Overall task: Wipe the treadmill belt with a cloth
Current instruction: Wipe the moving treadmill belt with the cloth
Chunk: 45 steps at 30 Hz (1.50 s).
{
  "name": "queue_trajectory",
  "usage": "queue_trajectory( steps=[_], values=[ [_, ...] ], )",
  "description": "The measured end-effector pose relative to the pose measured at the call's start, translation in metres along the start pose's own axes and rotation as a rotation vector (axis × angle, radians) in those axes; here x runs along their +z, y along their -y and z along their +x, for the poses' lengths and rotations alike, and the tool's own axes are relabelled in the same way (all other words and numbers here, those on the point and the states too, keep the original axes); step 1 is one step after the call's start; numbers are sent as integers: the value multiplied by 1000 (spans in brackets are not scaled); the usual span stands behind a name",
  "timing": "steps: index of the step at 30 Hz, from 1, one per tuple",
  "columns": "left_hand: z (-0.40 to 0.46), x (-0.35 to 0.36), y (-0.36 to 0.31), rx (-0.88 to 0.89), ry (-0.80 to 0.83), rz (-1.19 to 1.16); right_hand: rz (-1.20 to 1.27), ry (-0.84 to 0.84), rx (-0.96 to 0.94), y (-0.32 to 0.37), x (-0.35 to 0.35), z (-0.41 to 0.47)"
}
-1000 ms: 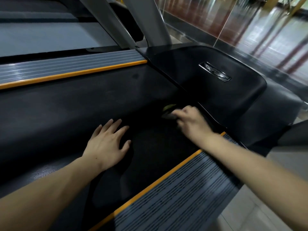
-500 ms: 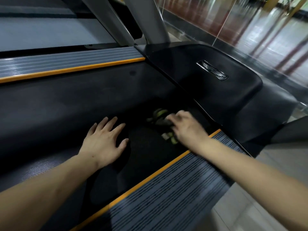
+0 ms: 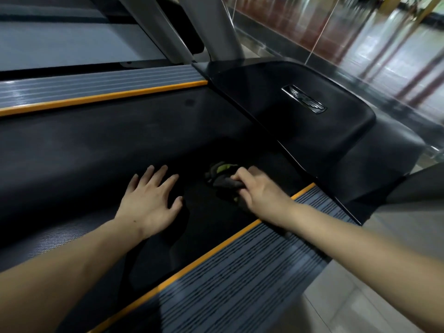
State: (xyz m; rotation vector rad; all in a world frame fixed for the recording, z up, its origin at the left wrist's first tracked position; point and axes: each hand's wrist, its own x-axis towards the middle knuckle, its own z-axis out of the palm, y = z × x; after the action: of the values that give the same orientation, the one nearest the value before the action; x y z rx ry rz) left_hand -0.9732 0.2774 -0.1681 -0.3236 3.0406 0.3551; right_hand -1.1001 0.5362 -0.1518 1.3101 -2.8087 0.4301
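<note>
The black treadmill belt (image 3: 101, 150) runs across the middle of the head view, between two grey ribbed side rails with orange edges. A dark cloth (image 3: 222, 177) with yellow-green patches lies bunched on the belt near its front end. My right hand (image 3: 260, 193) is closed on the cloth and presses it onto the belt. Just left of it, my left hand (image 3: 150, 200) rests flat on the belt with its fingers spread and nothing in it. Part of the cloth is hidden under my right hand.
The glossy black motor cover (image 3: 288, 116) with a silver badge rises just past the cloth. The near side rail (image 3: 240, 272) lies under my right forearm, the far rail (image 3: 96, 85) beyond the belt. Grey uprights (image 3: 216, 27) stand at the top. Tiled floor (image 3: 360, 296) lies at the right.
My right hand has dragged the cloth along the belt, back from the motor cover and toward my left hand. More of the cloth shows now. My left hand has stayed flat in place.
</note>
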Motion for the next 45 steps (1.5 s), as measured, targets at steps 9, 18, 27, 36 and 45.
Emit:
queue_trajectory(
  steps=[9, 18, 27, 36, 45],
  values=[
    [-2, -7, -10, -31, 71, -18, -311, -30, 474, -71, -23, 19],
    [-37, -3, -13, -10, 60, -30, -27, 42, -6, 21, 0, -1],
    [-74, -8, -11, -14, 80, -50, -27, -21, 648, -47, -33, 10],
    [-99, -5, -6, -30, 70, -58, -120, -7, 602, -26, -17, 4],
    [-104, -3, 4, -92, 69, -29, 92, 31, 221, 87, 24, -14]
  ],
)
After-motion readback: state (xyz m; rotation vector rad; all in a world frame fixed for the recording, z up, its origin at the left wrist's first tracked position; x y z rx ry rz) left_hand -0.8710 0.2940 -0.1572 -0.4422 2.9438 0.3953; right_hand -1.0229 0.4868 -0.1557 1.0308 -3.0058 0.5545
